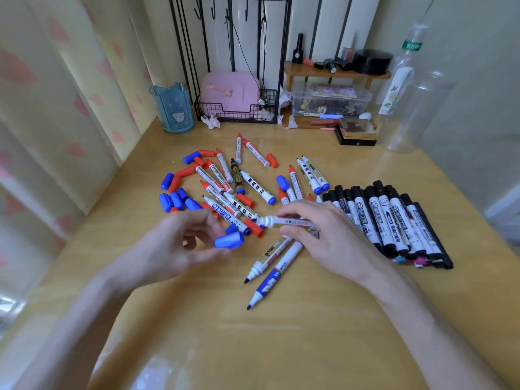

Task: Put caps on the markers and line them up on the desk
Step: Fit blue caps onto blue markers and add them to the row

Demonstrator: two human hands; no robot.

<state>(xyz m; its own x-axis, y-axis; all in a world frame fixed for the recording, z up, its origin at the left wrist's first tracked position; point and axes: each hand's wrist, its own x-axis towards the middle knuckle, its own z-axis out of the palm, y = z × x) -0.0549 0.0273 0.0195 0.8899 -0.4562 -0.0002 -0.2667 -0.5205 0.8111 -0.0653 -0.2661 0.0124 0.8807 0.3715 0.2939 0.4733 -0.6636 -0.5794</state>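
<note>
My left hand [180, 243] pinches a blue cap [229, 240] just above the desk [253, 333]. My right hand [323, 235] holds an uncapped white marker [284, 220] level, its tip pointing left toward the cap, a short gap between them. Two uncapped blue markers [274, 266] lie on the desk under my right hand. A loose pile of uncapped red and blue markers [239, 181] and loose red and blue caps [176, 192] covers the desk's middle. Several capped black markers [394, 220] lie side by side in a row at the right.
At the back stand a blue cup [176, 108], a black wire rack with a pink case [229, 92], a small wooden shelf [334, 71] over a clear box [330, 101], and clear bottles [402, 88]. A curtain [56, 108] hangs along the left.
</note>
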